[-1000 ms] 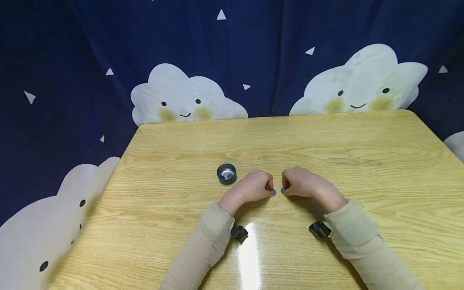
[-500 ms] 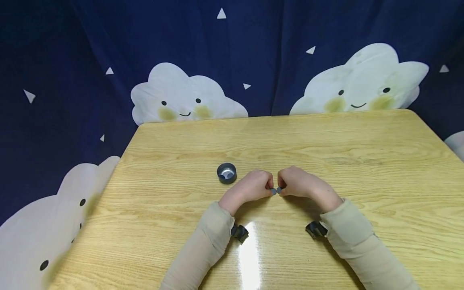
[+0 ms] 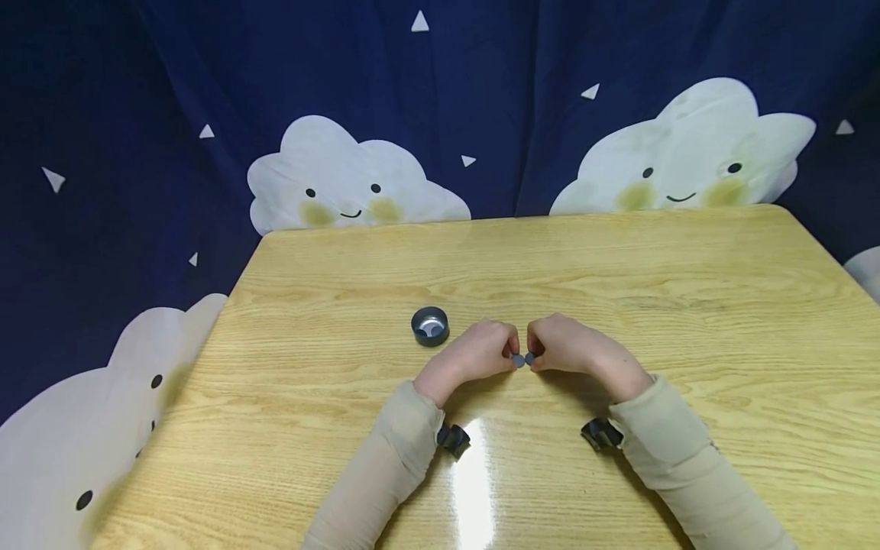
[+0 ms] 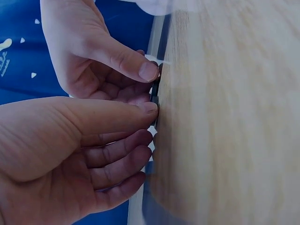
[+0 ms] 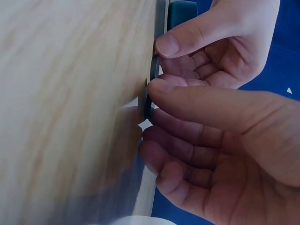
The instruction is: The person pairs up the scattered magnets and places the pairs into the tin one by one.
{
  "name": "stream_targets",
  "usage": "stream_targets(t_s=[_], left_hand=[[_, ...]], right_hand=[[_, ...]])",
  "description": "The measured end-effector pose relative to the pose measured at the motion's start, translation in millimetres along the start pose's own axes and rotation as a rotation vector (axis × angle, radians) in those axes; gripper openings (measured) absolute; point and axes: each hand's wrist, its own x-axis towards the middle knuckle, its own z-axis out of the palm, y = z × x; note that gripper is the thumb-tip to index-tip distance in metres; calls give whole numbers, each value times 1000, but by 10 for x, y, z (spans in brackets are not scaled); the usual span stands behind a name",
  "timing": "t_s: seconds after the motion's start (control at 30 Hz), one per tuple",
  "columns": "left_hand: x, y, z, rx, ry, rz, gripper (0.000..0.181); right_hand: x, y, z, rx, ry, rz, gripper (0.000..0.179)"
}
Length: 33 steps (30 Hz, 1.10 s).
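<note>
In the head view my left hand [image 3: 484, 347] pinches a small dark grey disc [image 3: 519, 360] between thumb and fingers. Facing it, my right hand [image 3: 567, 344] grips a second grey disc [image 3: 529, 358] the same way. The two discs lie edge to edge, low over the table. Both wrist views show them nearly edge-on as thin dark slivers, the thumbs on top and the other fingers loosely bent. A round dark tin [image 3: 430, 326] with a shiny inside stands behind and left of the left hand, with dark round pieces in it.
The light wood table [image 3: 330, 305] spreads around both hands. A dark blue curtain [image 3: 502, 99] with white clouds hangs along its back and left side. Black wrist mounts [image 3: 602, 434] stick out below the sleeves, close over the table.
The right hand has come left with its disc, from a small gap up to the left hand's disc. The left hand has hardly moved, and the tin has stayed put.
</note>
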Motion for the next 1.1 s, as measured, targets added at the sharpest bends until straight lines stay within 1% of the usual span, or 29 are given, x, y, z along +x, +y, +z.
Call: stream_targets(t_s=[0.13,0.3,0.4,0.47,0.6,0.73,0.87,0.97,1.1], left_hand=[[-23,-9,-22,-7,-2,5,12],[-65,-41,-67,23,-7,5,14],[-101,-62,-109,36,-4,-13,16],[-131,-76,-146,33,7,-31,16],[-188,-112,-224,44,62,-52,18],[-233,-180,-282,58,130,-46,20],[-289,-270,-326,36,185,-37,24],[-340,-343,-356,8,235,-36,31],[-413,-434,-383,-7,300,-38,36]], right_hand=[[6,-8,4,5,12,-9,13],[31,-12,27,-6,72,-58,17],[35,-30,30,-26,85,-66,18],[39,-42,31,-41,77,-54,19],[49,-75,18,-69,59,-46,18],[65,-94,20,-98,46,-72,18],[80,-104,37,-143,45,-110,16],[86,-113,46,-163,47,-125,14],[89,-124,56,-180,59,-141,14]])
